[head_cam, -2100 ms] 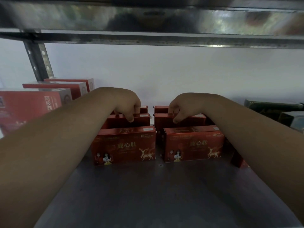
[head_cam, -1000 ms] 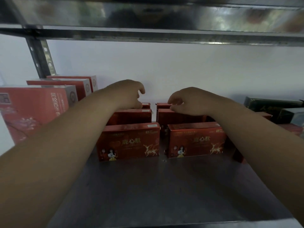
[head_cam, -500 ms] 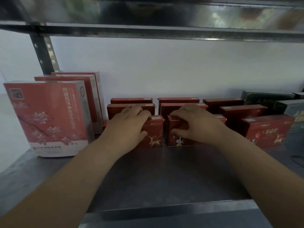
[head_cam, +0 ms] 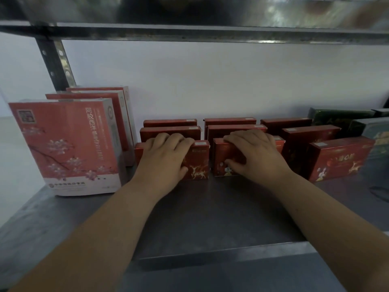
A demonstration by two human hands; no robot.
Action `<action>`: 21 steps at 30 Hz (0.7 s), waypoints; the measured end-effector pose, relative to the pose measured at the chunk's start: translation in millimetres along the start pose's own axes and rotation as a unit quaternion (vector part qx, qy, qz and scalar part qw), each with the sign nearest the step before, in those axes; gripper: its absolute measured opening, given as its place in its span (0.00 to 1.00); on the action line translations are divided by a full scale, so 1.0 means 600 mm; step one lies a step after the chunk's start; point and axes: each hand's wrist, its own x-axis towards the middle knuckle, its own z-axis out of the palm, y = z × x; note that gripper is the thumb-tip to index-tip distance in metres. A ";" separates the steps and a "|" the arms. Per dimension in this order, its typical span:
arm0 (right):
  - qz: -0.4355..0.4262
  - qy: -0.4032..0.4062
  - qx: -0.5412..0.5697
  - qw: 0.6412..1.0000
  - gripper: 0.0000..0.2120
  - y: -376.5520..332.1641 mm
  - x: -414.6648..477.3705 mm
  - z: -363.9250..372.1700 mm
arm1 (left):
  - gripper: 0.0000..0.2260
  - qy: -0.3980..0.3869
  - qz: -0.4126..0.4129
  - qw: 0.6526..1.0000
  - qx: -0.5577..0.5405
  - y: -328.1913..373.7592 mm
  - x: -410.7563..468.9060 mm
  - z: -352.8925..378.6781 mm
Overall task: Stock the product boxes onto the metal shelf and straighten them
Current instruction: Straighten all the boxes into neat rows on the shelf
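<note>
Metal shelf [head_cam: 200, 218]: red deer-print boxes [head_cam: 341, 159] stand three deep mid-shelf; dark green boxes [head_cam: 341, 116] are cut off at the right edge.
Left hand [head_cam: 164, 157] grips left front box [head_cam: 199, 163], right hand [head_cam: 254, 154] grips right front box [head_cam: 220, 152]; fingers over the tops, thumbs on the faces, print mostly hidden.

My only camera rides on my head, facing forward and tilted down into the metal shelf [head_cam: 210, 218] from close range. The upper shelf [head_cam: 210, 32] crosses the top of the wide-angle view, and the white wall [head_cam: 210, 81] lies straight ahead.
</note>
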 end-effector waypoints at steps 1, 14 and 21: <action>-0.002 0.001 0.001 1.000 0.31 -0.001 0.000 0.003 | 0.33 0.002 -0.002 1.000 0.000 -0.002 0.000 0.001; 0.003 0.015 -0.015 1.000 0.32 -0.011 -0.003 0.014 | 0.33 0.020 0.000 1.000 0.008 -0.005 -0.002 0.017; 0.005 0.011 -0.011 1.000 0.32 -0.010 -0.003 0.014 | 0.33 0.020 -0.007 1.000 0.018 -0.005 -0.003 0.017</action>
